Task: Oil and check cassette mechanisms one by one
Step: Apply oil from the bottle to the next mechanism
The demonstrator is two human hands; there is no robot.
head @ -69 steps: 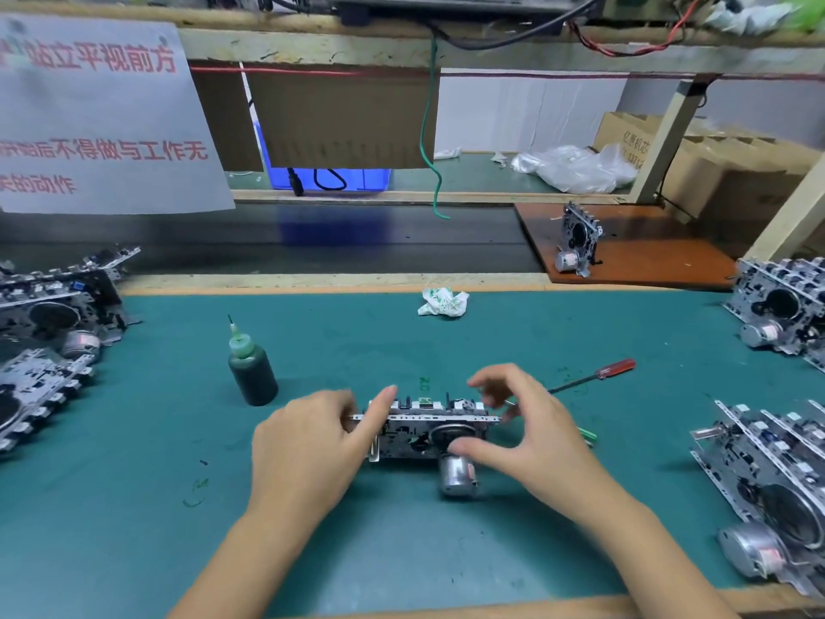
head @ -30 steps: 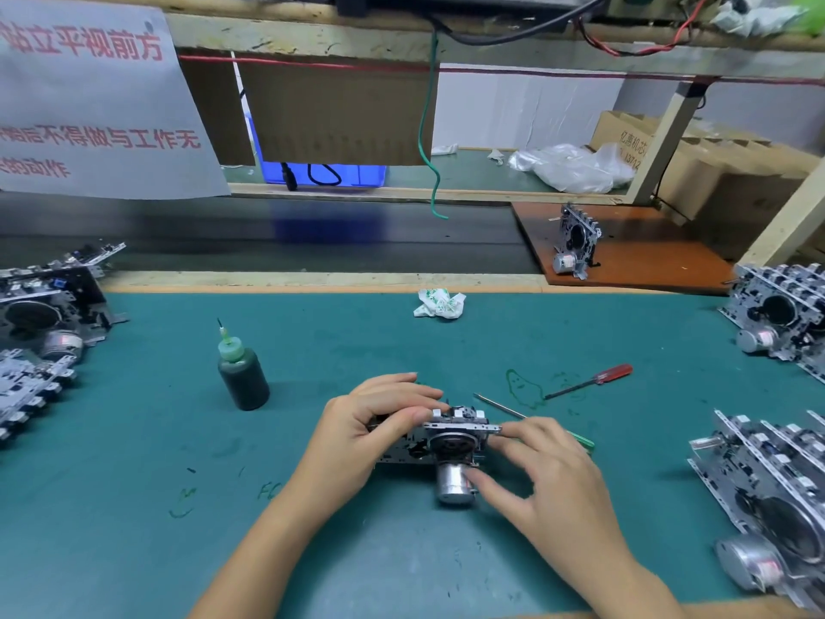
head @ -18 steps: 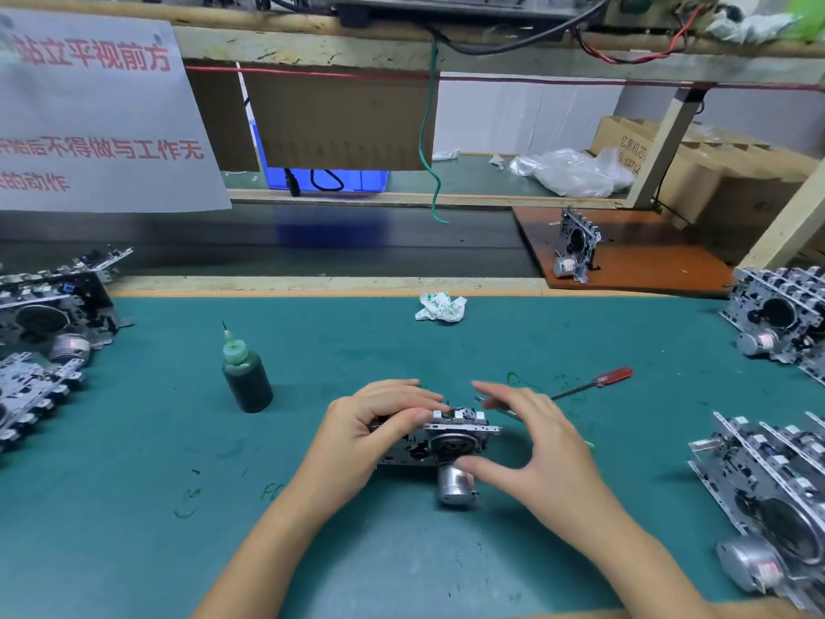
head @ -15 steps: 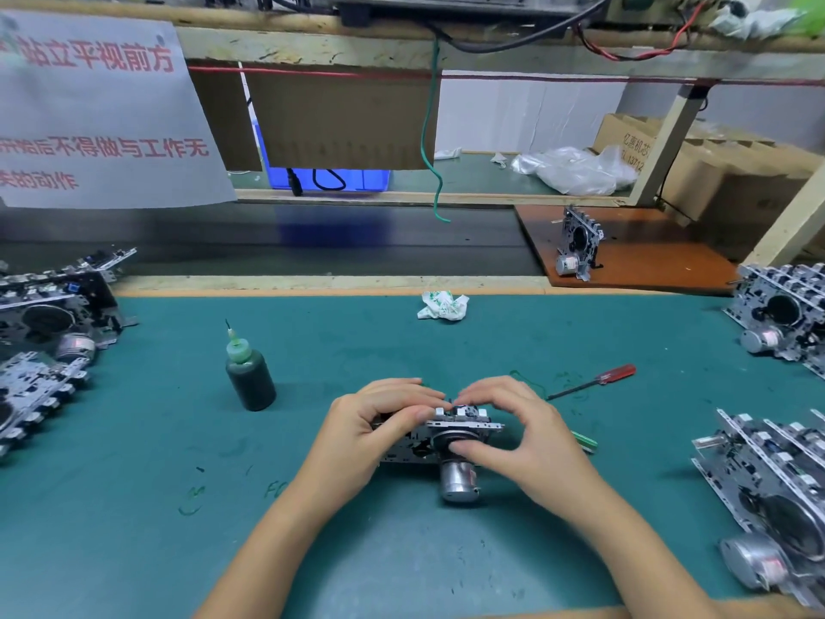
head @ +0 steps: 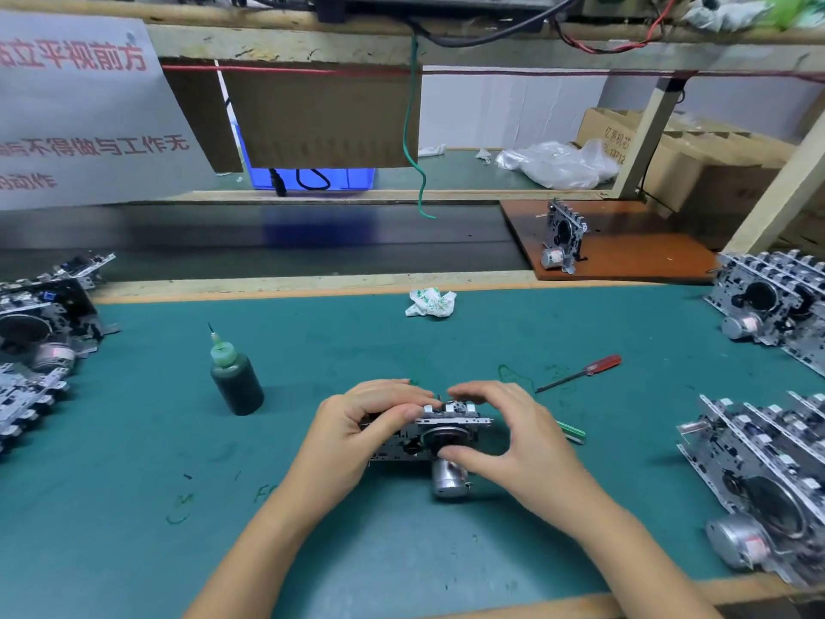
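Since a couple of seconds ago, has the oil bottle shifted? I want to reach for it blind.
No. The oil bottle stands upright on the green mat, left of the mechanism, as before; small offsets match camera sway.

Both hands, left hand (head: 352, 433) and right hand (head: 513, 435), hold the cassette mechanism (head: 439, 435).

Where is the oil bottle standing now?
The oil bottle stands upright on the green mat, left of the left hand.
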